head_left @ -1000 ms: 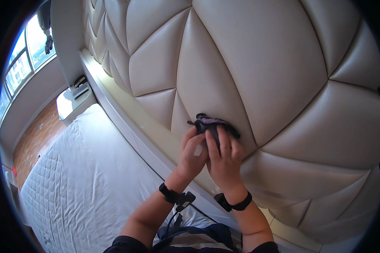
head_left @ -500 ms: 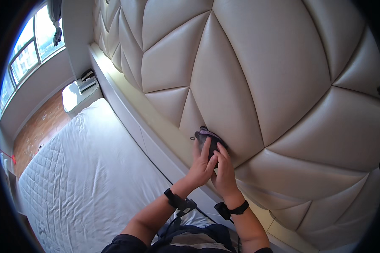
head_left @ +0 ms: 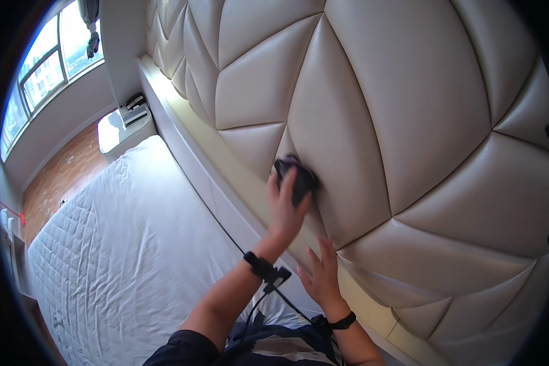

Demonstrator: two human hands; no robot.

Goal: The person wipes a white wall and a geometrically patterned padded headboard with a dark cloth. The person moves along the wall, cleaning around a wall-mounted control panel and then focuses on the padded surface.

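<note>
My left hand (head_left: 288, 206) is closed over a dark bunched cloth (head_left: 303, 186) and holds it against the lower part of the cream padded headboard (head_left: 348, 140). Motion blurs the fingers and the cloth a little. Lower down, my right hand (head_left: 323, 277) is off the cloth, its fingers spread, close to the headboard's bottom edge; I cannot tell whether it touches the padding. Each wrist wears a black strap, and a cable runs by the left one.
A pale ledge (head_left: 192, 131) runs along the headboard's foot. To the left lies a bed with a white quilted cover (head_left: 134, 238). Past it stands a white nightstand (head_left: 125, 131) with a dark telephone (head_left: 135, 100), near a window (head_left: 46, 67).
The left hand has moved up the headboard with the cloth. My right hand, which was on the cloth, has come away downward and its fingers have spread.
</note>
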